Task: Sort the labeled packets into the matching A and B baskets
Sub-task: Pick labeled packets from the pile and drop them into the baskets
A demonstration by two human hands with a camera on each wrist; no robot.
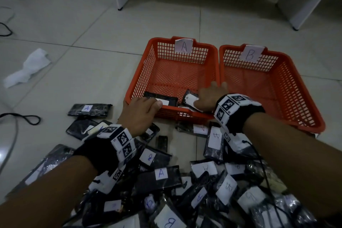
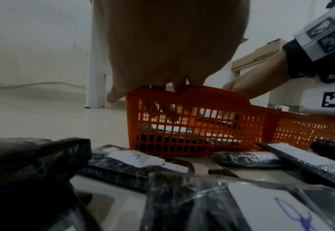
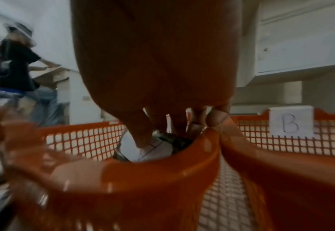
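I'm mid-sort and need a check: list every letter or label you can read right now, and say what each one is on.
"A": paper tag on the left basket.
"B": paper tag on the right basket.
"A": packet on the floor at left.
"A": packet in the pile.
"B": packet below the right wrist.
"B": packet at the bottom edge.
Labels on the two packets inside the left basket: unreadable, hidden by the hands.
Wristband squares: coded markers, no text.

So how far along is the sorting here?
Barely started. Basket A holds two packets: one under the left hand, one under the right hand, both apparently just being put down. Basket B looks empty. A big pile of A and B packets is unsorted.
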